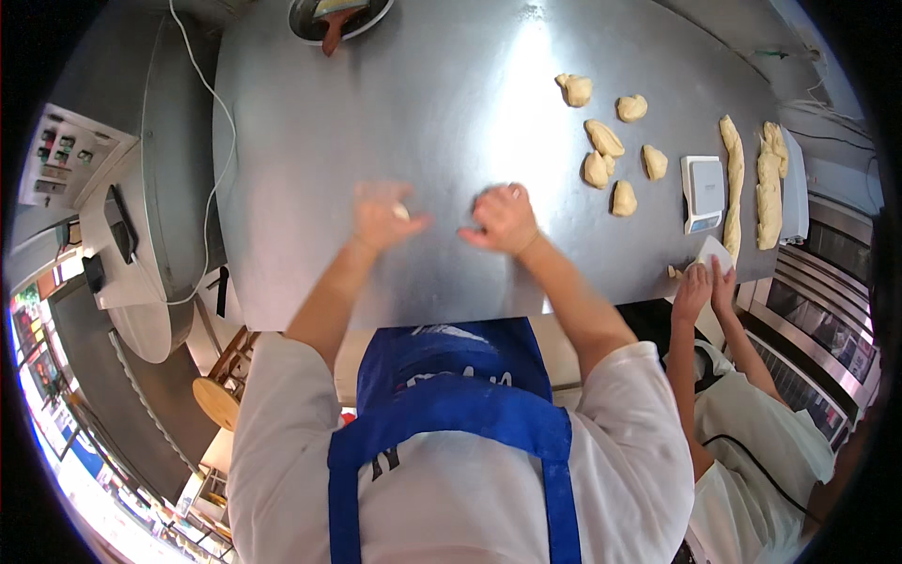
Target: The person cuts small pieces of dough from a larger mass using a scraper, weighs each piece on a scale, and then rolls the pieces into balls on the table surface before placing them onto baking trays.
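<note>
My left hand (383,216) is smeared by motion over the metal table; its fingers curve downward, and a small pale piece of dough (401,211) shows between thumb and fingers. Beside it on the right, my right hand (505,220) is curled low against the tabletop with the thumb pointing left. What lies under its palm is hidden. To the right of that hand sit several uneven lumps of yellowish dough, among them one lump (632,108) at the back and another (624,198) nearest to me.
A white kitchen scale (704,193) stands at the right, next to two long dough strips (734,188) (769,193). A co-worker's hands (705,287) hold a white scraper (716,252) at the table's right edge. A metal bowl with a brush (334,33) sits far left.
</note>
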The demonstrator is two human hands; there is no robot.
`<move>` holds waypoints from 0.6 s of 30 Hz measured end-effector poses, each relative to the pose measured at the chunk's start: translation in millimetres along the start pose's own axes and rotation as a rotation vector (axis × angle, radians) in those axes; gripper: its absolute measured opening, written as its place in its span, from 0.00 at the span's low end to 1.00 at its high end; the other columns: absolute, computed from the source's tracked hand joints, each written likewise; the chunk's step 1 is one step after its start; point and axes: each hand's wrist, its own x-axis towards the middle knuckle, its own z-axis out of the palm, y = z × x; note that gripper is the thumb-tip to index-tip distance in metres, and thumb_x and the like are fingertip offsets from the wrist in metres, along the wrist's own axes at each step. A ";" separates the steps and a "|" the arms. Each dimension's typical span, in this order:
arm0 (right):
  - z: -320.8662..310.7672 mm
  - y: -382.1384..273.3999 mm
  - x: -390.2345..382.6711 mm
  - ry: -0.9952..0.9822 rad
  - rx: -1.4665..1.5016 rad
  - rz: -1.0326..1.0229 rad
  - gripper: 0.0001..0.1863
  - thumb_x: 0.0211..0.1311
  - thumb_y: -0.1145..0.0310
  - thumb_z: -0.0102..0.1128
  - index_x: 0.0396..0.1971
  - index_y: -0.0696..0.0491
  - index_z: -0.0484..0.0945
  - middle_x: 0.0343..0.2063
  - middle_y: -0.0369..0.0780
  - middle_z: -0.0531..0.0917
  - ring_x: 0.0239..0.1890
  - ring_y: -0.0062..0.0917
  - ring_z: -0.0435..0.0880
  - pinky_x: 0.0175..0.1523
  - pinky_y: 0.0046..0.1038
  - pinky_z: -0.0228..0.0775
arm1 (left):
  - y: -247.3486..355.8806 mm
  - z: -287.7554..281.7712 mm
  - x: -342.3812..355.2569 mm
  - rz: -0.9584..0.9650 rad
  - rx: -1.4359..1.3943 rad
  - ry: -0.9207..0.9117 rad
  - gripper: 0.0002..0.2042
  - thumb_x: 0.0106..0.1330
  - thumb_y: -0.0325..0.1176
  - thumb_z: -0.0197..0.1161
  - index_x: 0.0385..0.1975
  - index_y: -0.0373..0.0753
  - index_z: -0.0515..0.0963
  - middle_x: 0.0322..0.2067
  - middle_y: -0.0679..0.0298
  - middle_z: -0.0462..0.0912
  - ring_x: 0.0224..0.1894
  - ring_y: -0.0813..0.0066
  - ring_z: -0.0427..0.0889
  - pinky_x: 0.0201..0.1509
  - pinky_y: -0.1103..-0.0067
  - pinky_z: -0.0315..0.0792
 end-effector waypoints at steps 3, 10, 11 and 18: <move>-21.1 42.1 6.0 0.072 0.017 0.136 0.19 0.42 0.50 0.74 0.26 0.47 0.77 0.32 0.35 0.79 0.36 0.33 0.77 0.42 0.37 0.66 | -51.1 -14.4 34.0 -0.185 -0.136 0.073 0.21 0.45 0.47 0.79 0.33 0.42 0.82 0.35 0.65 0.85 0.38 0.65 0.82 0.45 0.69 0.73; -4.5 -15.3 -19.1 0.209 0.308 0.288 0.10 0.41 0.69 0.71 0.21 0.49 0.76 0.27 0.36 0.79 0.34 0.31 0.78 0.40 0.35 0.72 | -37.1 -9.6 -51.0 -0.045 -0.235 0.185 0.19 0.42 0.45 0.81 0.28 0.43 0.79 0.33 0.64 0.83 0.39 0.60 0.81 0.43 0.67 0.75; 5.7 -17.0 -2.1 0.132 0.240 0.211 0.13 0.41 0.67 0.72 0.17 0.48 0.72 0.25 0.34 0.78 0.34 0.29 0.78 0.39 0.34 0.69 | -20.3 -8.2 -32.5 -0.047 -0.241 0.176 0.19 0.42 0.45 0.81 0.28 0.43 0.79 0.33 0.64 0.83 0.39 0.60 0.81 0.43 0.67 0.75; 7.3 93.9 73.1 0.143 0.024 0.057 0.17 0.42 0.53 0.75 0.21 0.47 0.76 0.25 0.35 0.79 0.30 0.30 0.78 0.36 0.34 0.68 | -68.9 -20.7 54.2 -0.035 0.083 0.192 0.18 0.43 0.44 0.81 0.26 0.45 0.78 0.32 0.64 0.81 0.38 0.61 0.80 0.41 0.69 0.72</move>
